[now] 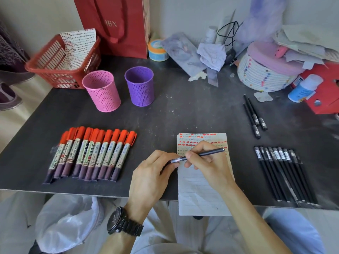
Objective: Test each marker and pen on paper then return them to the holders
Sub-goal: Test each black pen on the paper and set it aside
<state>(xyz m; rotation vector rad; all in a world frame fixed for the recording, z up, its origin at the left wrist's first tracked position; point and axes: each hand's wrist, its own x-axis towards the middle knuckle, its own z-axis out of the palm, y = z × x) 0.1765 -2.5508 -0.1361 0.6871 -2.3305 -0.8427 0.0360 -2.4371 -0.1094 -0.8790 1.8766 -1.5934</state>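
Note:
A black pen (211, 152) lies almost level above the lined paper (200, 191). My right hand (205, 162) grips its barrel, and my left hand (154, 173) pinches its capped left end. The paper's top rows carry red marks and scribbles. Several red-capped markers (91, 153) lie in a row at the left. Several black pens (282, 173) lie side by side at the right, and two more black pens (254, 114) lie apart behind them. The pink holder (101, 90) and the purple holder (140, 86) stand upright at the back left with nothing showing inside.
A red mesh basket (60, 61) with a dotted sheet and a red paper bag (117, 24) stand behind the holders. A tape roll (157, 50), a woven white basket (264, 74), a glue bottle (302, 88) and loose papers crowd the back right. The table's front edge (73, 192) runs near my lap.

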